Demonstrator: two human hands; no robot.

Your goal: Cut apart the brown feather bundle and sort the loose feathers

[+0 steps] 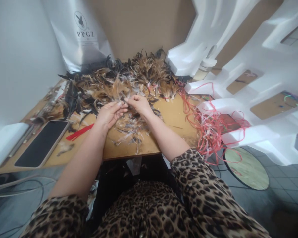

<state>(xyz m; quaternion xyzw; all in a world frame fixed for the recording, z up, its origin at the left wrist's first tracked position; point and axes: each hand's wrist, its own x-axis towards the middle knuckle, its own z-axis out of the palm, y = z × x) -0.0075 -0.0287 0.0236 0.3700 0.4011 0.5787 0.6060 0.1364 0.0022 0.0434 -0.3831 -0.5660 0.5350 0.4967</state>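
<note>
My left hand point(111, 114) pinches the base of a brown feather point(118, 88) at the near side of a feather pile. The feather fans upward from the fingers, and its tip blends into the pile behind. Close beside it, my right hand point(138, 104) has thumb and forefinger pressed together near the same base; what lies between them is too small to make out. Around both hands spread brown and black feathers point(149, 67), with bundled ones at the back. Loose pale fluff and quill scraps point(131, 127) lie under the hands. Red strips point(79, 132) rest left of my left wrist.
A phone point(42, 143) and a white box-shaped item point(7, 142) lie on the table's left point(173, 112). A silvery bag point(81, 43) stands behind. White foam pieces point(238, 102), a tangle of pink-red ribbons point(211, 135) and a lidded jar point(205, 67) are on the right. A round stool point(247, 167) stands below.
</note>
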